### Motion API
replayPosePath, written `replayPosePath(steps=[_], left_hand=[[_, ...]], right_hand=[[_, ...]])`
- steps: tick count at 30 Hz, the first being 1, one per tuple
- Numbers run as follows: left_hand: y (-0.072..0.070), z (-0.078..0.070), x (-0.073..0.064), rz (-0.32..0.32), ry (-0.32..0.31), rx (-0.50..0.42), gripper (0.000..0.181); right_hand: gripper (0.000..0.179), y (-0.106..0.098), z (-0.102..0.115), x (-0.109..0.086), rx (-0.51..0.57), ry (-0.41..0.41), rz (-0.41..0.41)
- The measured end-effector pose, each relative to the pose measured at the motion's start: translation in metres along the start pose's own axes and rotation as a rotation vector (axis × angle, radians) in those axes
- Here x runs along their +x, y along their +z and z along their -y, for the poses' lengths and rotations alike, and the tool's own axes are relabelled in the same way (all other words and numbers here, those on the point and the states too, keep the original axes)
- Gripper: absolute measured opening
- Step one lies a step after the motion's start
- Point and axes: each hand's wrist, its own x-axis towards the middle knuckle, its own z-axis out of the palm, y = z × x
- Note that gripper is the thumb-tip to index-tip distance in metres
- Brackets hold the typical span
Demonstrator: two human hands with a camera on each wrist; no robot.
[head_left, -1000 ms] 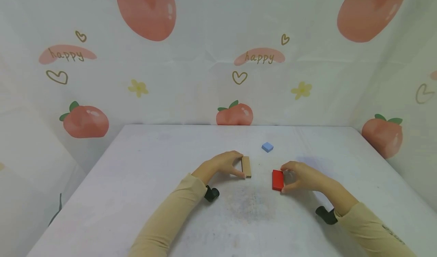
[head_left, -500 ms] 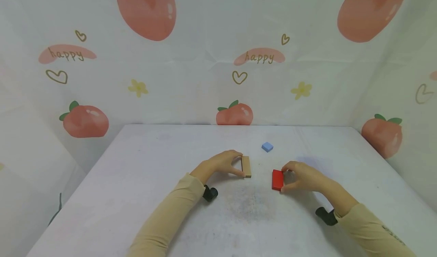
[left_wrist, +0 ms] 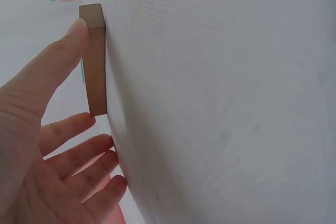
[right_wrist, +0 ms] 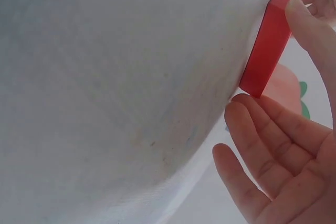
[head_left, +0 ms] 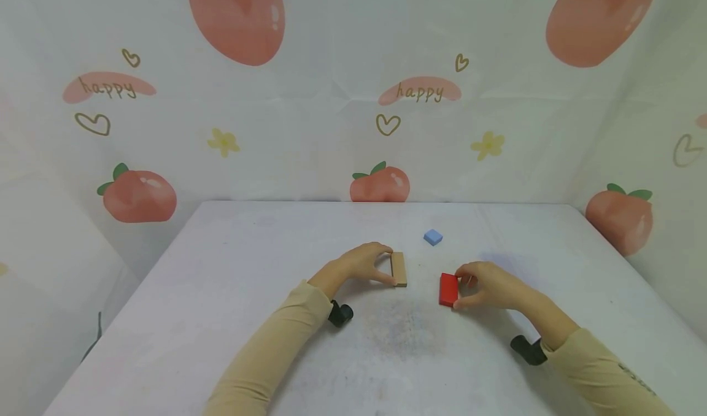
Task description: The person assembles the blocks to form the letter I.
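Note:
My left hand (head_left: 360, 262) holds a tan wooden block (head_left: 399, 269) end to end, thumb at the near end and index finger at the far end. The left wrist view shows its other fingers spread loosely, with the block (left_wrist: 95, 69) low over the white surface. To the right, my right hand (head_left: 493, 285) pinches a red rectangular block (head_left: 448, 290) the same way. In the right wrist view the thumb presses the near end of that red block (right_wrist: 266, 45), and fingertips meet its far end. A gap separates the two blocks, which lie roughly parallel.
A small blue block (head_left: 433, 237) lies farther back on the white table (head_left: 276, 244), beyond the gap between the hands. Behind the table hangs a white curtain (head_left: 309, 152) printed with peaches. A dark camera (head_left: 340, 314) is strapped at the left wrist, another (head_left: 529, 350) at the right.
My left hand and forearm have shifted very slightly left, with the thumb a touch farther back along the wooden block's end. Both blocks stay practically where they were.

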Motion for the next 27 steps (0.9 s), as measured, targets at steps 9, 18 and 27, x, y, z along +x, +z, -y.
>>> replayPosePath(steps=[9, 18, 27], left_hand=[[0.0003, -0.0019, -0.0002, -0.004, 0.004, -0.011, 0.070], [0.0021, -0.0004, 0.0022, 0.004, -0.012, -0.015, 0.071], [0.0019, 0.0001, 0.0026, 0.000, -0.014, -0.028, 0.071]], right_hand=[[0.055, 0.0004, -0.0021, 0.0015, -0.023, 0.019, -0.007], [0.057, -0.0006, -0.0012, 0.0014, -0.016, 0.003, -0.008], [0.057, -0.0008, 0.0008, 0.0029, -0.020, -0.025, -0.031]])
